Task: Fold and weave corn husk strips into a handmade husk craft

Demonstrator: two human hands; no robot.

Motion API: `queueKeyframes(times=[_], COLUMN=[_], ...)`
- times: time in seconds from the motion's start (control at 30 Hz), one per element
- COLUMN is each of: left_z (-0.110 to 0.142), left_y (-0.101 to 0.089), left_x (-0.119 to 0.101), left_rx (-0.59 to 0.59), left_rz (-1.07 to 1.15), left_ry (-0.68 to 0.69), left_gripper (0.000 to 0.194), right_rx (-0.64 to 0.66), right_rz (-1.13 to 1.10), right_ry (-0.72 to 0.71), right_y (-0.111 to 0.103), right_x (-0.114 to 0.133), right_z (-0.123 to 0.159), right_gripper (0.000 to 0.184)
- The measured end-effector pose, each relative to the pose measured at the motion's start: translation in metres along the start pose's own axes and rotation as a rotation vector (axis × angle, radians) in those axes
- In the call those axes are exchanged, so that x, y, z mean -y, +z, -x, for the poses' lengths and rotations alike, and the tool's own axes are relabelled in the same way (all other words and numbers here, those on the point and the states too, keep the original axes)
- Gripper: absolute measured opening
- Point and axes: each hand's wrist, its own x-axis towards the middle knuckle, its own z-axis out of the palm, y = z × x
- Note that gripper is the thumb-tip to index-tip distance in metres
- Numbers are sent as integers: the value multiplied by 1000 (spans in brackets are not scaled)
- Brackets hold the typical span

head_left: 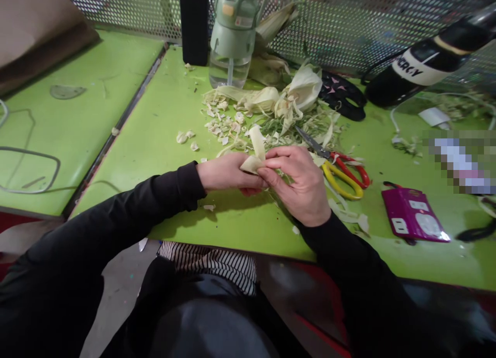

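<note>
Both hands meet over the green table (163, 130) near its front edge. My left hand (228, 173) and my right hand (300, 185) are closed together on a pale strip of corn husk (256, 151), which is folded and sticks up between the fingertips. Just beyond the hands lies a heap of corn husks and cut scraps (271, 110). Scissors with red and yellow handles (341, 172) lie right of my right hand, touching nothing I hold.
A green water bottle (232, 32) stands at the back by a black post (194, 22) and mesh wall. A black bottle (422, 63) lies at the right, a purple packet (413, 216) near the front right. A second green table (65, 120) adjoins on the left.
</note>
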Motion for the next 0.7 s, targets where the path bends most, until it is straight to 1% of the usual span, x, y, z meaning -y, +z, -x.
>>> queueKeyframes(times=[0.1, 0.13, 0.2, 0.23, 0.27, 0.37, 0.4, 0.47, 0.53, 0.6, 0.7], left_z=[2, 2, 4, 4, 4, 2, 2, 2, 1, 1, 0], left_y=[-2, -2, -2, -1, -1, 0, 0, 1, 2, 4, 7], left_x=[-1, -1, -2, -2, -1, 1, 1, 2, 4, 6, 11], left_rx=[40, 55, 71, 74, 74, 64, 62, 69, 82, 76, 58], left_rz=[-41, -53, -49, -37, -24, -11, -20, -56, -102, -134, -162], left_ry=[99, 128, 158, 153, 135, 76, 74, 113, 171, 206, 188], left_gripper=[17, 17, 18, 19, 22, 30, 30, 27, 27, 31, 39], right_rx=[-46, -57, -57, -50, -43, -25, -25, -19, -1, 33, 91], right_rz=[-57, -95, -204, -261, -308, -370, -386, -443, -564, -753, -1034], right_ry=[107, 166, 289, 334, 363, 393, 403, 454, 542, 653, 817], right_y=[1, 2, 2, 2, 2, 1, 1, 0, -1, -1, 1], right_x=[2, 3, 3, 3, 3, 4, 5, 6, 8, 8, 9], right_z=[1, 2, 2, 2, 2, 0, -1, -2, -2, -2, -3], right_gripper=[13, 17, 34, 40, 42, 38, 37, 33, 29, 28, 34])
